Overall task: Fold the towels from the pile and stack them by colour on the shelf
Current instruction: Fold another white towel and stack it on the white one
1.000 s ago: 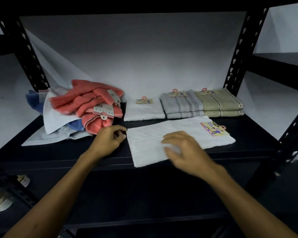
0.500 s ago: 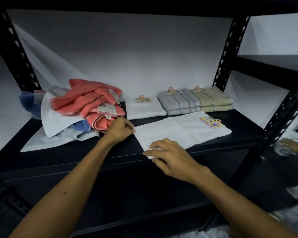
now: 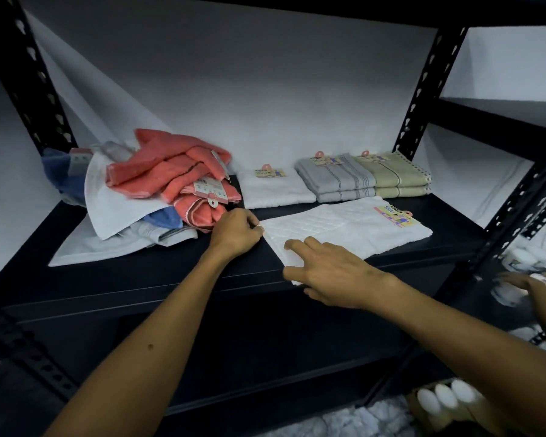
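- White towel [image 3: 344,230] lies flat at the shelf [image 3: 145,279] front edge, near corner overhanging.
- Left hand [image 3: 235,236] pinches its far-left corner; right hand [image 3: 331,277] presses flat, fingers straight.
- Risk: an uneven lift skews the fold, or a tug drags it off the edge.

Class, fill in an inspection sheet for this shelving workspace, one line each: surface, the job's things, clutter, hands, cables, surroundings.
Surface: dark shelf, towels on it.
Job's things: white towel spread flat at the front; unfolded pile at left; folded white, grey and beige stacks at the back.
Clutter: nothing seen.
Hands: left hand pinches the white towel's left corner; right hand lies on its near corner.
Cables: nothing seen.
Surroundings: black rack post, white backdrop.
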Demonstrator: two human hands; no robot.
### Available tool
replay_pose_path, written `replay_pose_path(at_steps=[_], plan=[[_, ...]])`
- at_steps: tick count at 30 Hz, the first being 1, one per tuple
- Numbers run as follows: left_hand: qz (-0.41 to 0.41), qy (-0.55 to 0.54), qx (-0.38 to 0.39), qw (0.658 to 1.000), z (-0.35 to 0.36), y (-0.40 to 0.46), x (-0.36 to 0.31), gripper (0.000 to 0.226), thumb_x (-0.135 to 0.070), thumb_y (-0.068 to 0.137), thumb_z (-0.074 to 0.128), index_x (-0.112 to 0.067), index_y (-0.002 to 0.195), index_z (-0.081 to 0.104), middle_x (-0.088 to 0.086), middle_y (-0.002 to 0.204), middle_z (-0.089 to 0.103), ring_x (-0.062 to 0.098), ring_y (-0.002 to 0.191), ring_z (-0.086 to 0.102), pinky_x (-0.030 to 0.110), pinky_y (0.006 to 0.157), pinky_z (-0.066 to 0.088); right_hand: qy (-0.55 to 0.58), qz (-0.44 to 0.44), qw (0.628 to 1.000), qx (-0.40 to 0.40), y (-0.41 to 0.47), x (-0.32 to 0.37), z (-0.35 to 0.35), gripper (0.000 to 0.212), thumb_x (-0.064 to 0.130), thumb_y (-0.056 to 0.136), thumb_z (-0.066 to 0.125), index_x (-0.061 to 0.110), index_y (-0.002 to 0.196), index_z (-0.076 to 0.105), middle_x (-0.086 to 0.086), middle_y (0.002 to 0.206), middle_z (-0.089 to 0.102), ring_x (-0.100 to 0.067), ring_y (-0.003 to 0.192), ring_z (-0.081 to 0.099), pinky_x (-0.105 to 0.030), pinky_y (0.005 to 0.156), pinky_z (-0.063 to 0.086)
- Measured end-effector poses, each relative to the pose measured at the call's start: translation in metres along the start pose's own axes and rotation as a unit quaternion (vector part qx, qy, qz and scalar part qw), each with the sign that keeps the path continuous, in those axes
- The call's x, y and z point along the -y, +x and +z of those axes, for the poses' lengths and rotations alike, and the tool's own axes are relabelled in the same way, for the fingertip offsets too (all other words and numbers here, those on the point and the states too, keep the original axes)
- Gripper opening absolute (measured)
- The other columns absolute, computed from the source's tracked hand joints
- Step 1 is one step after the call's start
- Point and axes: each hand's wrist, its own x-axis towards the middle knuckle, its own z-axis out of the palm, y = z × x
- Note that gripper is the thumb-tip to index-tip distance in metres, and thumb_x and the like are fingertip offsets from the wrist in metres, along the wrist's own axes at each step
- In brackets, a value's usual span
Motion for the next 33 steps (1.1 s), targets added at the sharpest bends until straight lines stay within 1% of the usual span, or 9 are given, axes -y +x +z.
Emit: replay_pose_path(at_steps=[5, 10, 14, 17, 22, 26, 29, 31, 33], plan=[[-0.017, -0.004, 0.004, 1.000, 0.000, 0.001, -0.003, 0.014, -0.018, 0.082, 0.063, -0.023, 0.069, 0.067, -0.016, 0.060, 0.056, 0.009, 0.061, 0.054, 0.024, 0.055, 0.037, -0.031, -0.017, 0.999, 0.009, 0.013, -0.001, -0.003, 0.028, 0.011, 0.090, 0.059, 0.015, 0.117, 0.058, -0.020, 0.136, 0.042, -0.032, 0.100, 0.049, -0.041, 0.055, 0.050], [-0.028, -0.010, 0.000, 1.000, 0.000, 0.000, -0.003, 0.014, -0.014, 0.080, 0.063, -0.017, 0.070, 0.070, -0.014, 0.060, 0.059, 0.014, 0.065, 0.060, 0.030, 0.062, 0.050, 0.030, -0.048, 0.998, -0.028, 0.009, -0.002, -0.006, 0.010, 0.023, 0.092, 0.064, 0.019, 0.101, 0.062, -0.017, 0.136, 0.046, -0.028, 0.096, 0.056, -0.036, 0.050, 0.049], [-0.032, -0.025, -0.002, 0.999, -0.002, -0.001, -0.004, 0.015, -0.014, 0.080, 0.061, -0.019, 0.068, 0.068, -0.012, 0.063, 0.061, 0.015, 0.070, 0.062, 0.032, 0.066, 0.052, 0.062, -0.041, 0.995, -0.068, 0.002, -0.003, 0.002, 0.006, 0.027, 0.094, 0.060, 0.021, 0.097, 0.061, -0.012, 0.137, 0.047, -0.024, 0.097, 0.057, -0.036, 0.056, 0.053], [-0.040, -0.066, -0.010, 0.997, -0.004, -0.002, -0.006, 0.010, -0.019, 0.085, 0.057, -0.018, 0.077, 0.063, -0.006, 0.070, 0.063, 0.018, 0.073, 0.061, 0.032, 0.068, 0.048, 0.055, -0.042, 0.992, -0.101, -0.003, -0.004, 0.013, 0.008, 0.028, 0.093, 0.060, 0.021, 0.097, 0.062, -0.010, 0.131, 0.055, -0.024, 0.098, 0.056, -0.034, 0.063, 0.052], [-0.045, -0.164, 0.013, 0.985, -0.005, -0.002, -0.001, 0.012, -0.011, 0.086, 0.057, -0.022, 0.083, 0.061, -0.004, 0.068, 0.073, 0.015, 0.081, 0.070, 0.035, 0.085, 0.052, 0.073, -0.035, 0.989, -0.121, -0.004, -0.006, 0.020, 0.011, 0.029, 0.096, 0.056, 0.019, 0.100, 0.060, -0.003, 0.129, 0.060, -0.021, 0.103, 0.054, -0.035, 0.073, 0.054], [-0.048, -0.178, 0.014, 0.983, -0.005, -0.001, 0.000, 0.020, -0.009, 0.085, 0.060, -0.025, 0.096, 0.060, -0.002, 0.068, 0.073, 0.018, 0.079, 0.068, 0.034, 0.079, 0.050, 0.108, -0.032, 0.986, -0.121, -0.006, -0.008, 0.018, 0.011, 0.030, 0.096, 0.054, 0.021, 0.101, 0.058, -0.001, 0.134, 0.055, -0.020, 0.104, 0.053, -0.030, 0.073, 0.051], [0.000, -0.142, 0.062, 0.988, -0.010, -0.001, 0.000, 0.028, -0.004, 0.092, 0.055, -0.023, 0.109, 0.067, 0.000, 0.082, 0.068, 0.011, 0.079, 0.060, 0.023, 0.075, 0.046, 0.126, -0.029, 0.984, -0.123, -0.007, -0.010, 0.021, 0.011, 0.032, 0.095, 0.054, 0.025, 0.102, 0.058, -0.002, 0.139, 0.050, -0.020, 0.108, 0.051, -0.031, 0.071, 0.051], [0.016, -0.109, 0.091, 0.990, -0.015, -0.001, -0.001, 0.031, 0.000, 0.095, 0.048, -0.013, 0.114, 0.070, 0.002, 0.098, 0.066, 0.011, 0.092, 0.059, 0.019, 0.081, 0.041, 0.128, -0.026, 0.983, -0.127, -0.007, -0.010, 0.025, 0.011, 0.033, 0.094, 0.055, 0.026, 0.101, 0.059, -0.002, 0.139, 0.049, -0.020, 0.109, 0.051, -0.033, 0.069, 0.053], [0.007, -0.117, 0.100, 0.988, -0.018, 0.000, -0.004, 0.030, -0.001, 0.098, 0.044, -0.009, 0.108, 0.072, 0.002, 0.103, 0.067, 0.014, 0.102, 0.060, 0.021, 0.087, 0.041, 0.133, -0.023, 0.982, -0.131, -0.006, -0.010, 0.027, 0.011, 0.034, 0.094, 0.055, 0.027, 0.100, 0.059, -0.001, 0.140, 0.049, -0.020, 0.110, 0.052, -0.035, 0.067, 0.054]])
